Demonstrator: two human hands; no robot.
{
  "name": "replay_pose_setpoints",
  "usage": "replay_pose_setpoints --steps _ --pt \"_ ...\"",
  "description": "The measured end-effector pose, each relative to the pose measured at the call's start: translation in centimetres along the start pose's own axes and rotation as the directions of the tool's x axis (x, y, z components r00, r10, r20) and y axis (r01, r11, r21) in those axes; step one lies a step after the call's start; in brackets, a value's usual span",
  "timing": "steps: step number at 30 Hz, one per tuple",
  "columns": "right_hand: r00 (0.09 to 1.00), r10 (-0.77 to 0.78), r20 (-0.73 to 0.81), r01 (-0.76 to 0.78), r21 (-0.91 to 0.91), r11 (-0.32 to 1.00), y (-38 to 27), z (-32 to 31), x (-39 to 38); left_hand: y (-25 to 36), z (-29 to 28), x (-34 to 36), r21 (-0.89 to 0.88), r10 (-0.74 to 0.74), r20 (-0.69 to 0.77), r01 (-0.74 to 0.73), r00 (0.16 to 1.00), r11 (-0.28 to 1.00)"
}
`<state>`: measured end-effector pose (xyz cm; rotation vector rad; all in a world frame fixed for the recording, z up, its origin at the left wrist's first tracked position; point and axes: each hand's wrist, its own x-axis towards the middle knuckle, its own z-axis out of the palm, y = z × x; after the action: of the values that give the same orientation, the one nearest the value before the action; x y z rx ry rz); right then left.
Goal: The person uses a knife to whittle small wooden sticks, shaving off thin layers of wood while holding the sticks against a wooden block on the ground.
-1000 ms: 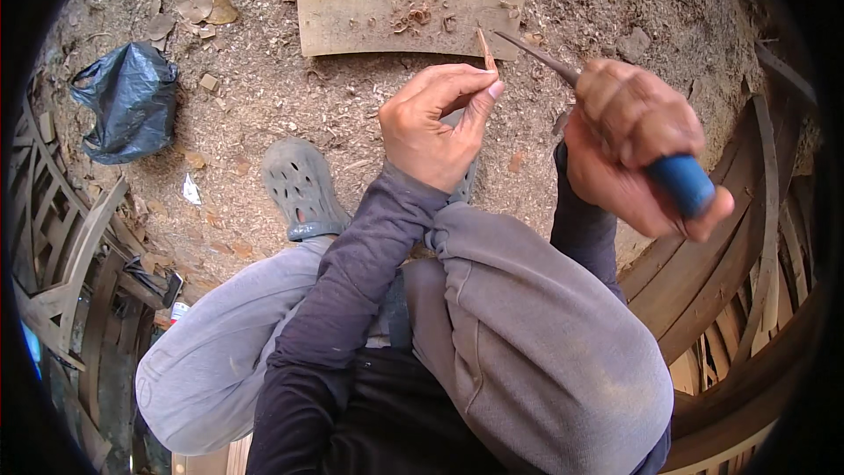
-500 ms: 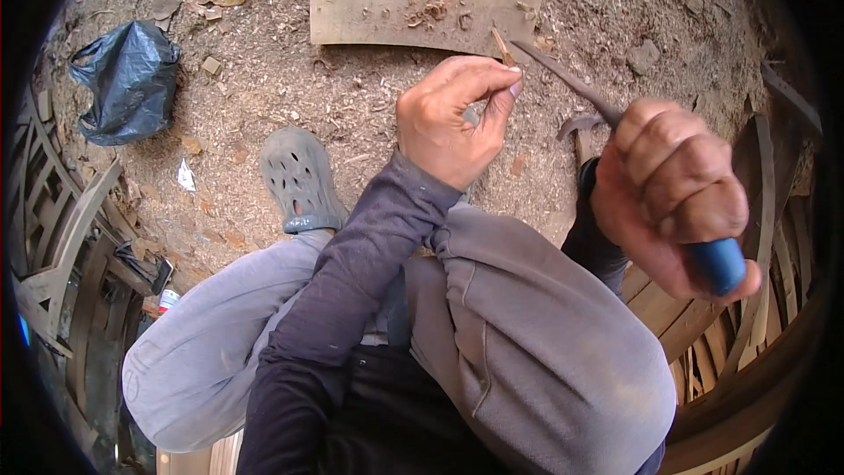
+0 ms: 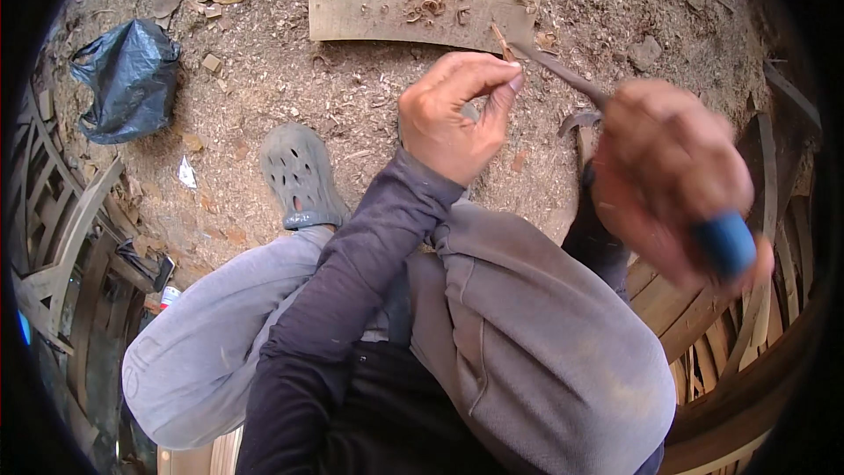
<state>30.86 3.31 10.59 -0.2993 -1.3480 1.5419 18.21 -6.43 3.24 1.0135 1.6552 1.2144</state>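
The left hand [image 3: 457, 119] pinches a stick [image 3: 504, 43] at one o'clock, fingers closed on it. The right hand [image 3: 677, 158] has its fingers wrapped round a knife [image 3: 570, 76], blade pointing toward ten o'clock, near the stick. Shavings [image 3: 431, 7] dot the board [image 3: 352, 2] at twelve.

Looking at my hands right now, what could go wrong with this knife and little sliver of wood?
The knife in your right hand has its tip close to your left hand, so a slip might cut you. The wood sliver is thin and pinched near one end, so it could snap or twist loose under pressure.
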Motion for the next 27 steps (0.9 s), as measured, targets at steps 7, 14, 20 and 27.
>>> replay_pose_setpoints --steps 7,14,20,27 --pt "1.0 -0.027 0.001 0.027 0.024 0.999 3.5 -1.6 -0.7 -0.4 0.1 0.3 0.053 0.045 -0.006 -0.045 0.999 0.998" --pt "0.988 -0.022 -0.155 0.011 -0.07 0.997 5.3 -0.4 -1.8 -0.4 0.0 0.1 0.017 -0.006 -0.011 0.006 1.0 1.0" --pt "0.993 -0.069 -0.098 0.067 -0.018 0.998 4.6 -0.2 -2.1 -0.5 -0.5 0.0 0.023 0.046 -0.016 -0.045 0.999 0.999" --pt "0.989 0.016 -0.144 -0.04 -0.169 0.985 6.1 -1.5 -2.0 -0.5 0.2 0.5 0.052 0.072 -0.016 -0.071 0.997 0.996"
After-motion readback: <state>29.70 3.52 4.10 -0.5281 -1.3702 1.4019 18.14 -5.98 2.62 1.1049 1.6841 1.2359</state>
